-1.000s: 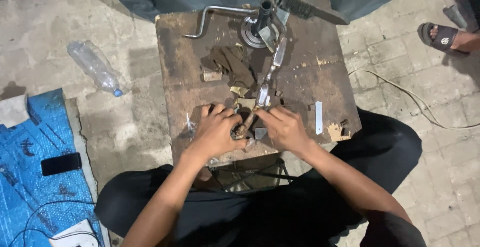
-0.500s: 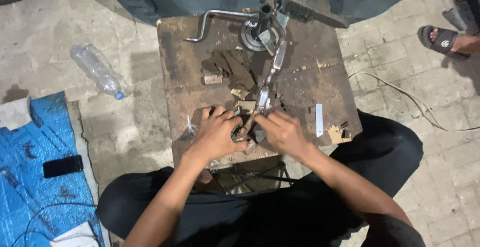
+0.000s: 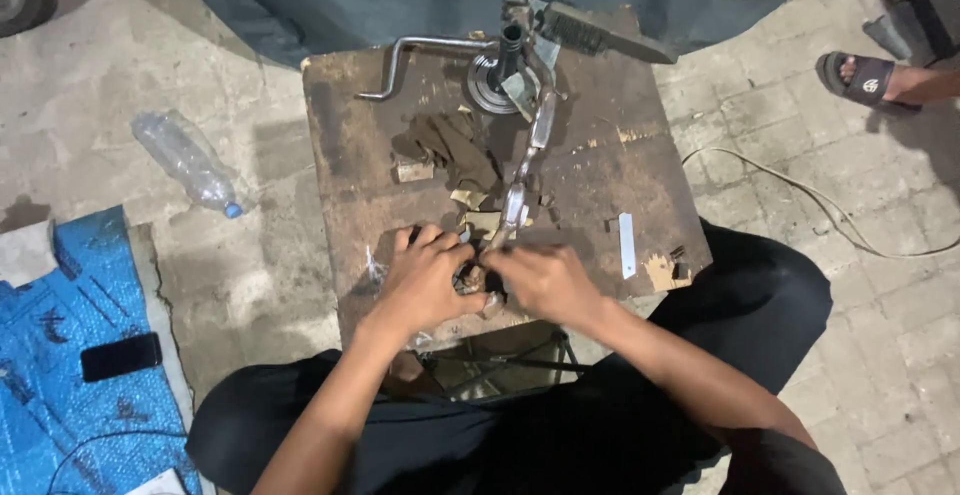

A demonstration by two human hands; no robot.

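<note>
A long bent metal lever lies across a worn wooden work table, its far end by a round metal hub at the back. My left hand and my right hand both close around the lever's rusty near end at the table's front edge. The fingers of both hands meet there and hide most of that end.
On the table lie a cranked steel rod, a wire brush, brown rag scraps and a small white strip. On the floor are a plastic bottle, a blue tarp with a phone, a cable and another person's sandalled foot.
My view has shifted slightly, so the table sits a little lower and to the left. Both hands stay on the lever's near end, the right hand drawn closer over it.
</note>
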